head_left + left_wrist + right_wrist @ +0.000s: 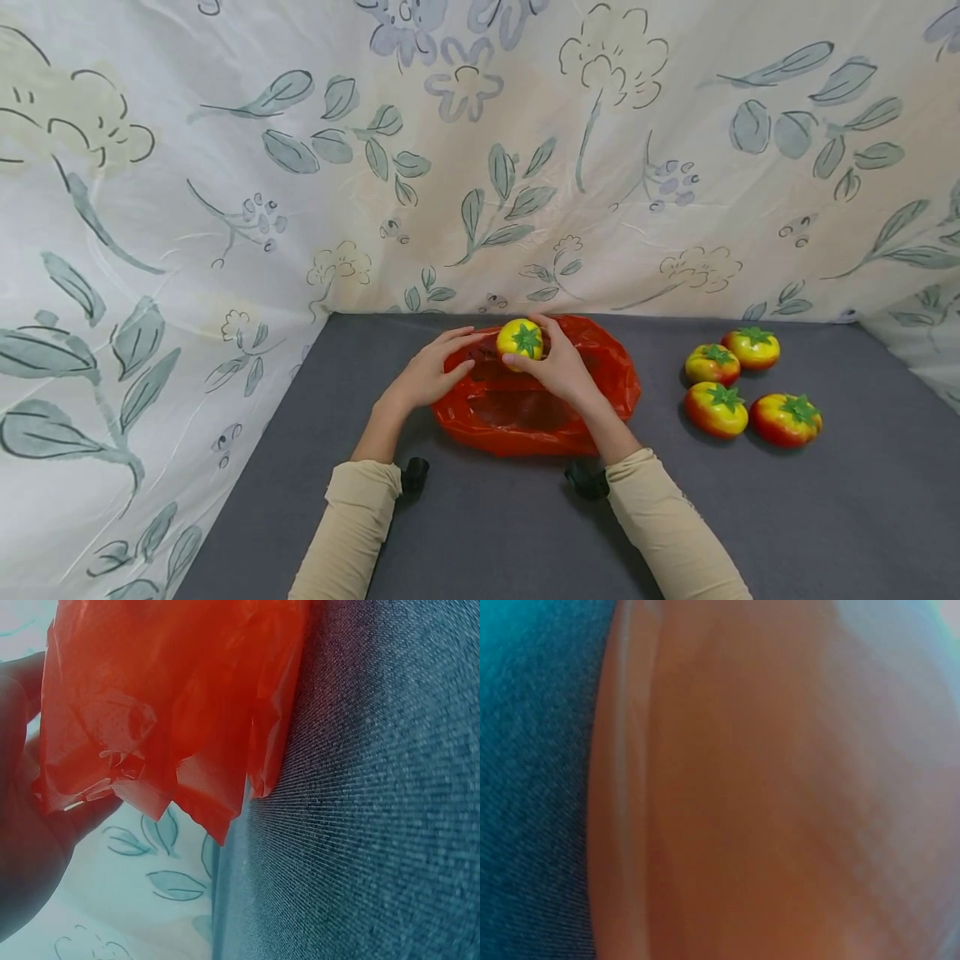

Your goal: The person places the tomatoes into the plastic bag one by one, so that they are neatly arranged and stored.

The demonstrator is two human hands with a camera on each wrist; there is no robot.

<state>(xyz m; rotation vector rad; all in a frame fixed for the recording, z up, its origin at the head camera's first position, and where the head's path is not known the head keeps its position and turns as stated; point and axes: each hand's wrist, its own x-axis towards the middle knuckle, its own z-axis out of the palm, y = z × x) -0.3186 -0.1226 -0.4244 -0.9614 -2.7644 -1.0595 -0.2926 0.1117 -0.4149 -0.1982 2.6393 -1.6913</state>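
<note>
A red plastic bag [532,442] sits on the dark cloth with its mouth facing up. Over its opening my right hand [558,367] holds a yellow tomato [517,335] with a green star-shaped top, thumb on the near side and fingers on the far side. My left hand [429,371] is at the bag's left rim, fingers stretched over the opening and thumb apart from them. In the left wrist view, the bag's crumpled plastic [165,705] covers part of that hand [26,810]. Blurred orange-red plastic [742,787] fills most of the right wrist view.
Several red-and-yellow tomatoes with green tops, one of them the nearest tomato [786,419], lie grouped on the dark cloth [510,533] to the right of the bag. A white floral curtain [480,208] hangs behind and along the left side.
</note>
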